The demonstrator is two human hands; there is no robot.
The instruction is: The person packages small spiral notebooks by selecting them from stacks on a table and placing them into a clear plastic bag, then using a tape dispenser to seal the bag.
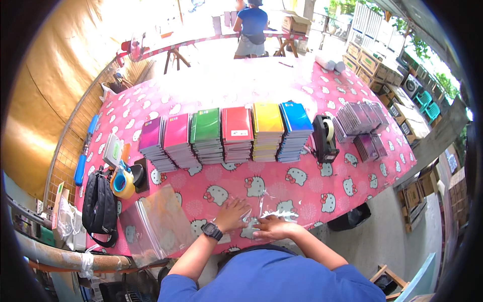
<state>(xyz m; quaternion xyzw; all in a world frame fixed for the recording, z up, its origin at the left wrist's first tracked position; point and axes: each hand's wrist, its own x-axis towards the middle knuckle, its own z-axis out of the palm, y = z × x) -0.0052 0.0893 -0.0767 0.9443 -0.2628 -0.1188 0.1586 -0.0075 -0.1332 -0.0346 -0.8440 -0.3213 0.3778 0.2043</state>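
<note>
A clear plastic bag (pixel 284 211) lies on the pink cartoon-print tablecloth at the near edge, bright with glare. My left hand (pixel 234 214), with a black watch at the wrist, rests flat beside it, fingers stretched out. On the bag's near part lies my right hand (pixel 274 227), fingers spread and palm down. Beyond both hands stand stacked notebooks in a row: purple (pixel 151 133), pink (pixel 176 132), green (pixel 205 125), red (pixel 237 126), yellow (pixel 268 118) and blue (pixel 296 117). More clear plastic bags (pixel 163 221) are piled to the left of my left forearm.
A black tape dispenser (pixel 326 141) stands right of the row, near wrapped notebook bundles (pixel 359 121). At the left are a black bag (pixel 99 204), tape rolls (pixel 122 183) and a blue roll (pixel 80 170). Another person (pixel 252 25) stands at a far table; cartons (pixel 370 63) are stacked far right.
</note>
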